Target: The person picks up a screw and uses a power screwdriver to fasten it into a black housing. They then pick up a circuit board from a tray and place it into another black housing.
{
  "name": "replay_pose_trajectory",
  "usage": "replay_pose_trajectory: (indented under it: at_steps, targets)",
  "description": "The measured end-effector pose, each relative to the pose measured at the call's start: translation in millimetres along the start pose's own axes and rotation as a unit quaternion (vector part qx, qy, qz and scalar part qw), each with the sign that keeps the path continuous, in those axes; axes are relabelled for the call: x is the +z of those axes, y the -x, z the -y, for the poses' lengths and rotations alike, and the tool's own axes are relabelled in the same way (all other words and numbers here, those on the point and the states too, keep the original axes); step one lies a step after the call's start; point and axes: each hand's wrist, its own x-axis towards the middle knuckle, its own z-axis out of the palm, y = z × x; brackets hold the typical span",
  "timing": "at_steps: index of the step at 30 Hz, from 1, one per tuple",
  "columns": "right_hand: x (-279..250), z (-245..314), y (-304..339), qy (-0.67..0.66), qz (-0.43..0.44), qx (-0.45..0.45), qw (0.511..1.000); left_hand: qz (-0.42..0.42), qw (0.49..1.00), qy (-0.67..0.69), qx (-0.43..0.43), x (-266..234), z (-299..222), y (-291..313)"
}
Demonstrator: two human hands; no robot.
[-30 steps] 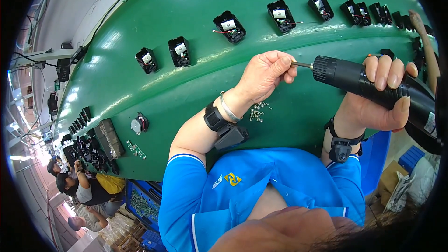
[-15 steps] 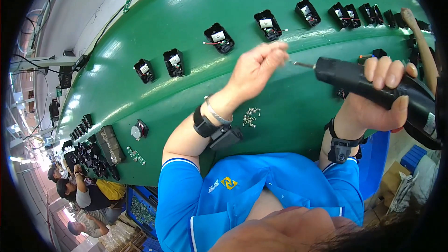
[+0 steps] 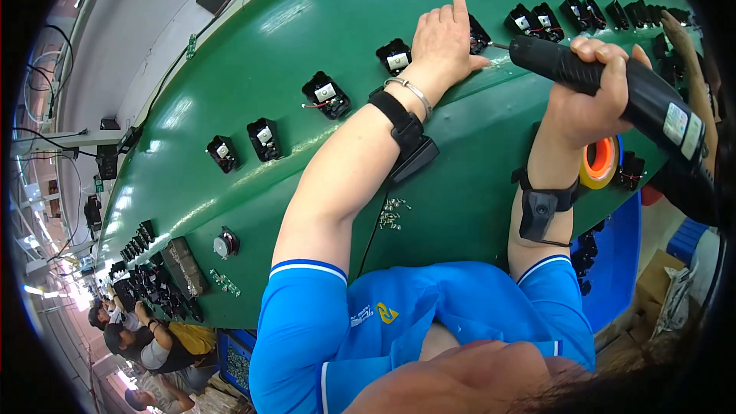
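Note:
My left hand (image 3: 445, 46) reaches over the far side of the green table, its fingers stretched out and thumb apart. It lies beside an open black plastic housing (image 3: 478, 34), partly covering it; whether it touches the housing is unclear. My right hand (image 3: 602, 92) is wrapped round a black electric screwdriver (image 3: 563, 65). The driver's thin bit points left, its tip close to that housing. Another black housing (image 3: 393, 57) with a white-metal part inside is partly behind my left wrist. Further left stands a housing (image 3: 326, 95) with red and white wires. A small pile of screws (image 3: 392, 214) lies nearer me.
More black housings (image 3: 264, 139) line the table to left and right. A round speaker (image 3: 226, 243), small green circuit boards (image 3: 225, 282) and a brownish block (image 3: 184, 267) lie left. An orange-yellow tape roll (image 3: 600, 162) and a blue bin (image 3: 622, 253) are right. Other people work nearby.
My left hand has moved away from the bit tip, up to the housing, and its fingers have opened out. The screwdriver has moved up and left. The housings have shifted left and down in view.

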Motion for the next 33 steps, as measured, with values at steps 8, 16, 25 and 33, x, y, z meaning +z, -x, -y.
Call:
replay_pose_trajectory:
  at_steps: [8, 16, 25, 33]
  targets:
    - [-2.8, -35.4, 2.2, 0.036, 0.009, 0.005, 0.999, 0.009, 0.993, 0.113, 0.021, 0.9, 13.2, 9.6]
    - [-8.3, -53.4, 10.4, 0.091, 0.053, 0.023, 0.994, 0.005, 0.981, 0.191, 0.025, 5.5, 17.7, 13.5]
    - [-10.1, -69.1, 19.4, 0.081, 0.062, 0.031, 0.994, -0.009, 0.982, 0.185, 0.035, 11.8, 25.9, 18.4]
    - [-11.6, -73.5, 23.4, 0.089, 0.071, 0.037, 0.993, -0.005, 0.982, 0.186, 0.033, 13.6, 27.6, 19.4]
